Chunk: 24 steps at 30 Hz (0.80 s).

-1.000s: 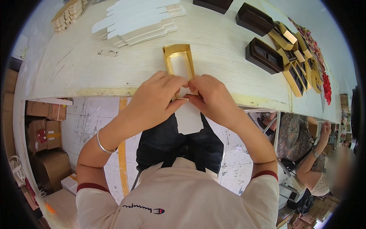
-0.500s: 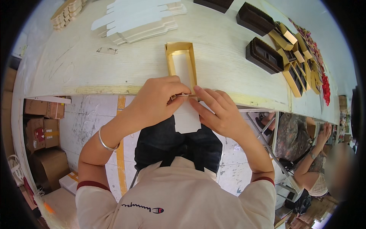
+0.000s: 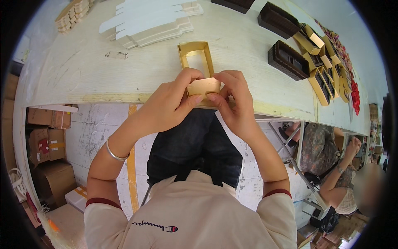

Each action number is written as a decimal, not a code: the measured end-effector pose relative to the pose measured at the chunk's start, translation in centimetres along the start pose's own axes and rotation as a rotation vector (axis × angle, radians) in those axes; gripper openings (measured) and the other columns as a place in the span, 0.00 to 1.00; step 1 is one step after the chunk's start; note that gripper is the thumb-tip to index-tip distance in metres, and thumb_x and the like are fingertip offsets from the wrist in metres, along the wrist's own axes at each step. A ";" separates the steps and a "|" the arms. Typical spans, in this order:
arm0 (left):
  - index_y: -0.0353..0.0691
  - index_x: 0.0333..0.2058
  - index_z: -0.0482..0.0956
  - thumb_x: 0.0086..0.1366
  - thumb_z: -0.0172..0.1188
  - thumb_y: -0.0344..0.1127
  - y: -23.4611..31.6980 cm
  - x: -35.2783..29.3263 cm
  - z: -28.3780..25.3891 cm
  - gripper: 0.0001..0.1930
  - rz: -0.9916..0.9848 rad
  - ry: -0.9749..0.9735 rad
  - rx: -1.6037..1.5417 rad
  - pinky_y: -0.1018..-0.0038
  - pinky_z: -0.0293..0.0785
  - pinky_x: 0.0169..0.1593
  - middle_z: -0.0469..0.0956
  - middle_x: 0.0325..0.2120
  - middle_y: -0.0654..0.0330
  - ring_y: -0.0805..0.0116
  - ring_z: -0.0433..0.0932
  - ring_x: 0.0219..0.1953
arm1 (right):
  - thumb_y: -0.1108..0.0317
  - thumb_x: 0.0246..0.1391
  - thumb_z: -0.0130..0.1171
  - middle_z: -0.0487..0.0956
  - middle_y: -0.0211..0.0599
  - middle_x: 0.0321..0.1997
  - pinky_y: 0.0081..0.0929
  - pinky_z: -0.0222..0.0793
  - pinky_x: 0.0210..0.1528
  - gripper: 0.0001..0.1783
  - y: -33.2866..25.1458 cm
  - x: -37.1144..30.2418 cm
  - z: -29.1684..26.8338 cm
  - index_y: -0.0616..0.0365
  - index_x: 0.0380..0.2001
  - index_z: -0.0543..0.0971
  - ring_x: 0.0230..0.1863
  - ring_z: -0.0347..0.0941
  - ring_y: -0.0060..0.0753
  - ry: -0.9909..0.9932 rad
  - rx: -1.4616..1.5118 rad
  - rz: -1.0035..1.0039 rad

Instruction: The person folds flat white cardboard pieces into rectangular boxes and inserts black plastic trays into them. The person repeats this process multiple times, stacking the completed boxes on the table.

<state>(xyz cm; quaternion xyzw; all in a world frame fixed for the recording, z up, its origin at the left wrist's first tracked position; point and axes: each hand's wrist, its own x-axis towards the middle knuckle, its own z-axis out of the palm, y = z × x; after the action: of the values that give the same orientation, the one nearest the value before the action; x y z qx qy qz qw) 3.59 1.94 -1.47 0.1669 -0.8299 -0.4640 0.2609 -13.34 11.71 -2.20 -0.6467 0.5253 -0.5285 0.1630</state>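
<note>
A gold paperboard box (image 3: 210, 60) with a white floor lies open-topped at the table's front edge, its far end away from me. My left hand (image 3: 174, 97) and my right hand (image 3: 237, 97) pinch its near end panel (image 3: 203, 87) from both sides. That panel stands up, and its plain tan face is turned toward me. Both thumbs press low on this outer face, while the fingers reach over to the inner side, where their tips are partly hidden.
Flat white box blanks (image 3: 151, 23) are stacked beyond the box. Dark brown plastic trays (image 3: 288, 60) stand to the right, beside a pile of folded gold boxes (image 3: 321, 85). Small tan pieces (image 3: 74, 14) sit at the far left. Another person's arm (image 3: 338, 172) shows at lower right.
The white flap that hung over my lap has been folded up into the box. Both hands have moved slightly farther from me and now hold the raised end panel.
</note>
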 end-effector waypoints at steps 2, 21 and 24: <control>0.39 0.51 0.62 0.66 0.55 0.29 0.6 0.5 -0.8 0.17 -0.165 -0.112 -0.097 0.81 0.62 0.29 0.69 0.30 0.62 0.78 0.65 0.25 | 0.84 0.52 0.58 0.70 0.41 0.44 0.20 0.65 0.34 0.19 0.2 0.3 -0.4 0.60 0.47 0.74 0.32 0.68 0.28 -0.006 -0.054 -0.042; 0.37 0.35 0.72 0.61 0.59 0.24 1.1 -1.0 0.4 0.06 0.009 0.096 0.193 0.79 0.68 0.27 0.72 0.43 0.57 0.71 0.72 0.21 | 0.69 0.40 0.65 0.71 0.31 0.31 0.31 0.62 0.33 0.12 0.2 0.2 0.3 0.57 0.32 0.78 0.32 0.66 0.34 -0.116 -0.568 -0.346; 0.36 0.27 0.76 0.57 0.65 0.30 -0.3 -1.0 0.4 0.07 0.230 0.129 0.482 0.76 0.70 0.27 0.75 0.34 0.59 0.62 0.74 0.23 | 0.73 0.41 0.63 0.71 0.31 0.27 0.31 0.61 0.32 0.06 -0.7 1.4 -0.3 0.54 0.27 0.77 0.30 0.66 0.36 -0.286 -0.548 -0.257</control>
<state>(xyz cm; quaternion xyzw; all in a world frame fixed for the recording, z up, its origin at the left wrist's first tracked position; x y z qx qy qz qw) 4.16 2.58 -2.15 0.1581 -0.9115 -0.2089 0.3170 -13.40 10.85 -0.82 -0.7951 0.5338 -0.2875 -0.0128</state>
